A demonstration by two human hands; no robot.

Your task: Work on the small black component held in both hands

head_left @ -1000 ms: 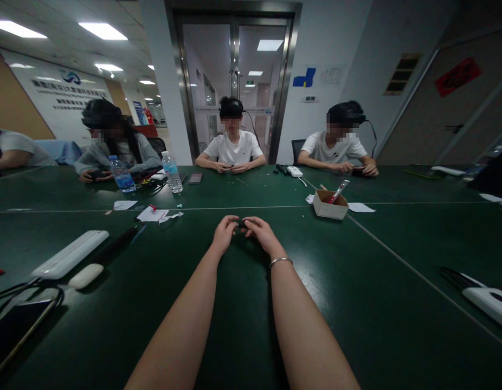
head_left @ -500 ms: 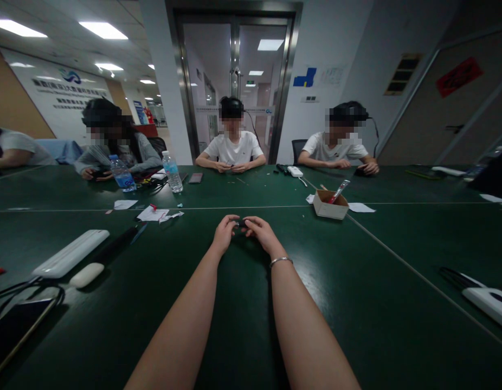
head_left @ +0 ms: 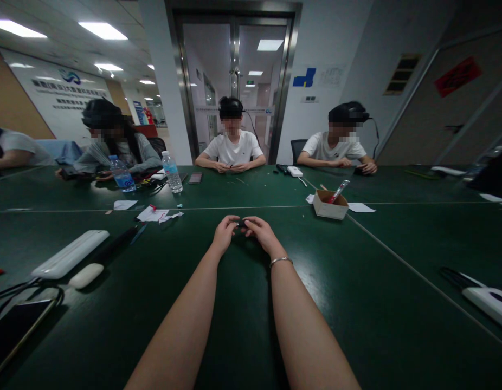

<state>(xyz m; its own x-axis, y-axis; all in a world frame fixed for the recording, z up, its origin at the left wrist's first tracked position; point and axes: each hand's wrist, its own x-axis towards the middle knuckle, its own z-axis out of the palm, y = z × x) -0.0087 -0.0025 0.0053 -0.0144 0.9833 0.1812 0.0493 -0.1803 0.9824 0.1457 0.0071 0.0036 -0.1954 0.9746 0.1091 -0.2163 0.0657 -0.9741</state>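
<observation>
A small dark object (head_left: pixel 242 222) sits pinched between both hands just above the green tabletop (head_left: pixel 356 281), straight ahead of the person. It looks light and rigid, too tiny to identify, and probably best gripped at its two ends with fingertips. The left hand (head_left: pixel 224 234) and the right hand (head_left: pixel 262 234) each curl closed on it, fingertips meeting. A cardboard box (head_left: pixel 330 205) stands to the right, well apart.
</observation>
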